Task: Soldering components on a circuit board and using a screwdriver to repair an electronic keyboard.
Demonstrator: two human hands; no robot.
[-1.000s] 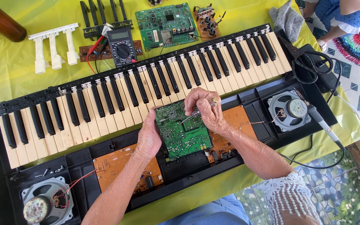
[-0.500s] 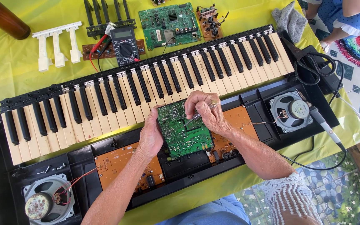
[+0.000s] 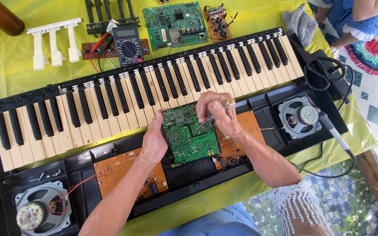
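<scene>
Opened keyboard (image 3: 154, 100) on a yellow cloth (image 3: 5, 65), seen from above; its black shell (image 3: 285, 144) serves as a shallow tray holding two orange boards, two speakers and the green board. Green board (image 3: 189, 135): rectangular, solder side up, dense with silver points, lying at the tray's centre just below the white and black keys. Left hand (image 3: 154, 142): fingers curled on the board's left edge, thumb on its face, clamped on the board. Right hand (image 3: 217, 111): fingers pinched together on a thin metal tool (image 3: 206, 123), its tip touching the board's surface. Left orange board (image 3: 123, 168) and right orange board (image 3: 241, 131): flat, matte, partly covered by the hands. Left speaker (image 3: 38, 212): round, grey metal frame, red wires attached; right speaker (image 3: 300, 117): round, same make, thin wires running to the right orange board. Loose screws (image 3: 44, 175) in the tray's left compartment. Behind the keys: black multimeter (image 3: 127, 46) with red lead, second green board (image 3: 176, 24), white key pieces (image 3: 53, 41), grey rag (image 3: 300, 22). Black cable (image 3: 329, 70) coiled at the right end.
</scene>
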